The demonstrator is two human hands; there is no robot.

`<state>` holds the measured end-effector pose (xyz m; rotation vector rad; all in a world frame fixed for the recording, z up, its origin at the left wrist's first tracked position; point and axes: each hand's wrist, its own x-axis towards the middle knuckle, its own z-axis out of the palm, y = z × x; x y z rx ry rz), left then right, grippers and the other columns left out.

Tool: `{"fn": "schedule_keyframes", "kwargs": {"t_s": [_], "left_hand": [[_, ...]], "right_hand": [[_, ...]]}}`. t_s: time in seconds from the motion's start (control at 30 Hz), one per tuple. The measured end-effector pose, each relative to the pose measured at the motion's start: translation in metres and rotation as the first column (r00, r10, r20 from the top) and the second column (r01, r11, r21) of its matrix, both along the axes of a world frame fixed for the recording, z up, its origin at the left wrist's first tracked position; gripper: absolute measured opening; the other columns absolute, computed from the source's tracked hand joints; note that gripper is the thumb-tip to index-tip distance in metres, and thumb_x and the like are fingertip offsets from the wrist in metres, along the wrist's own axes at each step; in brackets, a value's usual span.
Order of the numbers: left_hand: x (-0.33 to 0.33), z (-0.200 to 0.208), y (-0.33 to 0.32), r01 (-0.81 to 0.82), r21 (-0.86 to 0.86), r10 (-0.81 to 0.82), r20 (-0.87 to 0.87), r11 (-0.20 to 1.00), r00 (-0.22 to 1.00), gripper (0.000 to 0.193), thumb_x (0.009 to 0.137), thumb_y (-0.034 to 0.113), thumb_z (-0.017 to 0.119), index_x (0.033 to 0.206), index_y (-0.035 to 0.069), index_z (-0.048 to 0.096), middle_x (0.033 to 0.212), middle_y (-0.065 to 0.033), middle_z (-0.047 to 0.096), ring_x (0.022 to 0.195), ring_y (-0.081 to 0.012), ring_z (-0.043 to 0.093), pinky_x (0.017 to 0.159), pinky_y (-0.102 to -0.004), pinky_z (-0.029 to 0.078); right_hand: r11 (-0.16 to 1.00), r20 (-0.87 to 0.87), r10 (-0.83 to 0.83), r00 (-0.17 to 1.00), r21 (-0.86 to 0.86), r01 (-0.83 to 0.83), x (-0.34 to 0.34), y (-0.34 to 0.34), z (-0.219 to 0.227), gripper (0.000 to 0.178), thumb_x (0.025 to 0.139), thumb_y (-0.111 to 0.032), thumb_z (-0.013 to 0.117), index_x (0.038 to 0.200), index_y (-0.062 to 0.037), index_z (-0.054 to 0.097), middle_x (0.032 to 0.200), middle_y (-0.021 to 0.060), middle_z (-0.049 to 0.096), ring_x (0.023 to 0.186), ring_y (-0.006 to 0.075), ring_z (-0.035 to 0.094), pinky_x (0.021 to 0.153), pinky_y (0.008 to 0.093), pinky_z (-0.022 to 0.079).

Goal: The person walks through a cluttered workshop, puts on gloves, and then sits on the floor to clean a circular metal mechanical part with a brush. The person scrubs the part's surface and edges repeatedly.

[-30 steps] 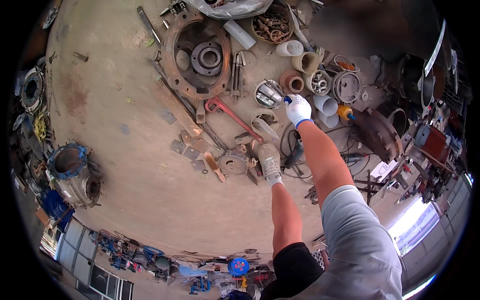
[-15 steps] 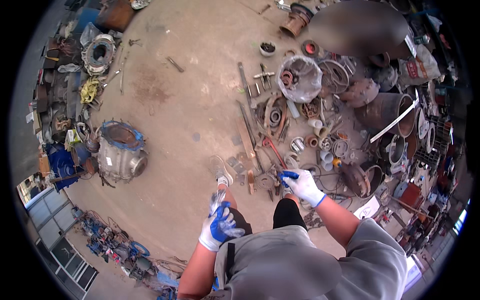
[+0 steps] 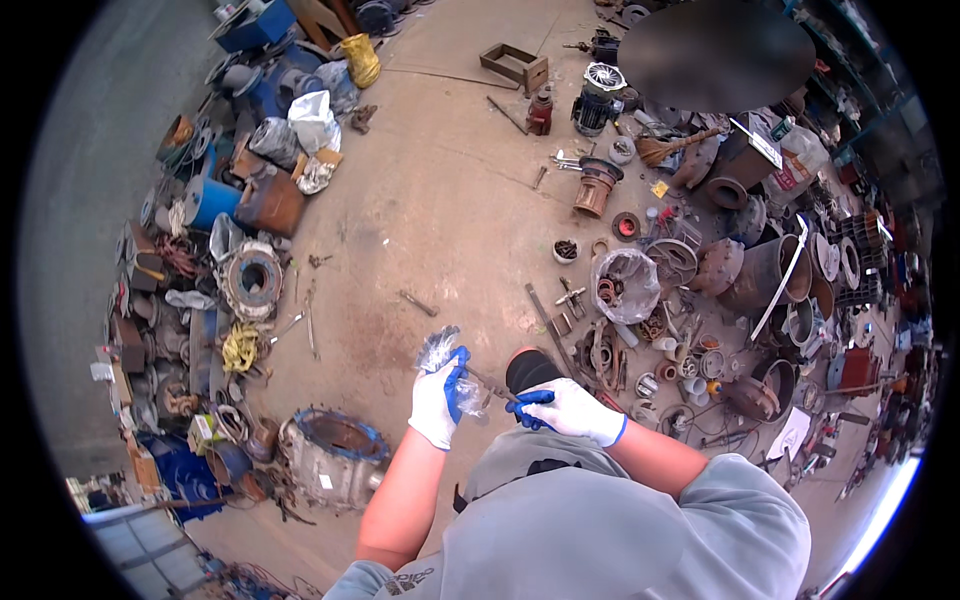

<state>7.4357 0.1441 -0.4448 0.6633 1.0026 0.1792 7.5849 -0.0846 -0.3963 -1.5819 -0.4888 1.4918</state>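
Observation:
My left hand (image 3: 440, 395), in a white glove with a blue palm, is closed round a crumpled piece of clear plastic wrap (image 3: 438, 347) that sticks out above and below the fingers. My right hand (image 3: 568, 410), gloved the same way, pinches the end of a thin dark rod-like piece (image 3: 487, 382). That piece slants between the two hands, and its other end reaches the plastic by my left fingers; its exact kind is too small to tell. Both hands are held before my body, above my bent knee (image 3: 530, 370).
A large metal housing with a blue rim (image 3: 335, 450) stands on the floor at left. Beyond it runs a row of machine parts, with a flanged housing (image 3: 252, 282). At right lie a plastic-lined basin (image 3: 625, 285), rusty cylinders (image 3: 765, 275) and a long bar (image 3: 550, 325).
My view has swung farther ahead, so the floor parts sit lower. My hands have come closer together, and the rod-like piece now shows between them. The plastic stays in my left hand.

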Motion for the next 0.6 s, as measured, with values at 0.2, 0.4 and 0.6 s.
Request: {"fn": "schedule_keyframes", "kwargs": {"t_s": [0.2,0.4,0.6], "left_hand": [[0.127,-0.050,0.166,0.107,0.110,-0.104,-0.031,0.988,0.994,0.039,0.106,0.002,0.071,0.144,0.003,0.071,0.127,-0.0048,0.080,0.111,-0.0151,0.073,0.095,-0.0289,0.058],[0.251,-0.009,0.327,0.091,0.062,-0.089,-0.026,0.994,0.996,0.022,0.108,0.014,0.074,0.129,0.009,0.079,0.108,-0.0014,0.078,0.084,-0.0110,0.070,0.066,-0.0276,0.054],[0.421,0.041,0.449,0.205,0.177,-0.207,-0.008,0.963,0.978,0.022,0.108,0.009,0.074,0.129,0.008,0.078,0.102,-0.0009,0.076,0.079,-0.0100,0.067,0.062,-0.0272,0.052]], "right_hand": [[0.994,0.004,0.035,0.999,0.104,-0.036,0.126,0.150,-0.064,0.030,0.108,-0.025,0.068,0.124,-0.0054,0.084,0.092,0.0089,0.080,0.084,0.0175,0.075,0.083,0.0343,0.062],[0.993,-0.213,0.043,0.976,0.119,-0.018,0.273,0.309,-0.040,0.032,0.111,-0.025,0.068,0.124,-0.0003,0.083,0.090,0.0068,0.079,0.080,0.0134,0.071,0.076,0.0314,0.060],[0.975,-0.540,-0.048,0.840,0.157,0.157,0.419,0.416,-0.014,0.041,0.112,-0.030,0.071,0.130,0.0054,0.080,0.082,0.0027,0.073,0.073,0.0136,0.067,0.070,0.0282,0.053]]}}
